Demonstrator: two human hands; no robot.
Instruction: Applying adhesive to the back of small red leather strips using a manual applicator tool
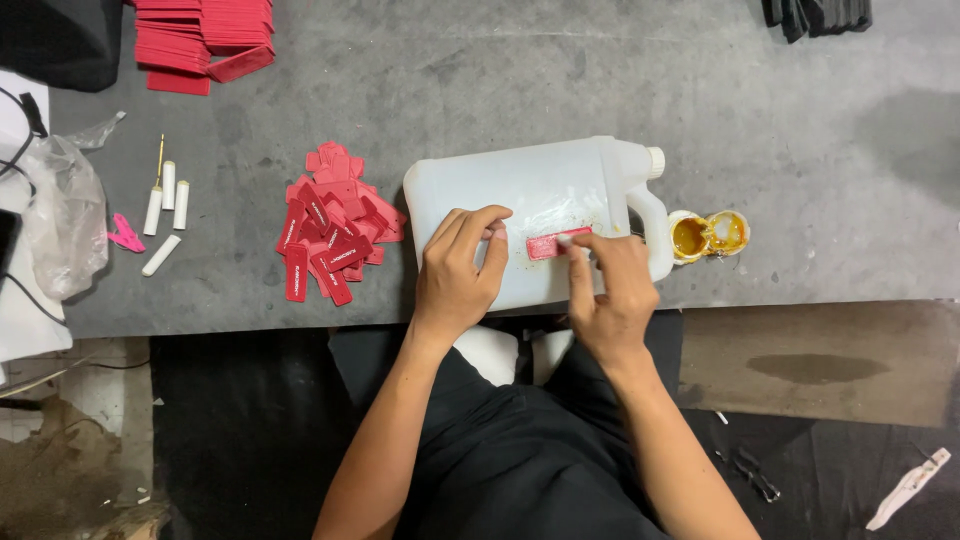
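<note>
A white plastic jug [520, 185] lies on its side at the front of the grey table [480, 90]. On its flat side rests a small red label strip [548, 245]. My left hand [458, 270] presses down on the jug, fingertips at the strip's left end. My right hand [610, 290] holds a small white-tipped applicator [566, 240] against the strip's right end. A loose pile of red label strips [335, 225] lies just left of the jug.
A small open pot of yellow glue with its lid [708, 235] sits right of the jug. White tubes [165, 205] and a clear plastic bag [60, 215] lie at left. Stacked red pieces [205, 40] sit at the back left.
</note>
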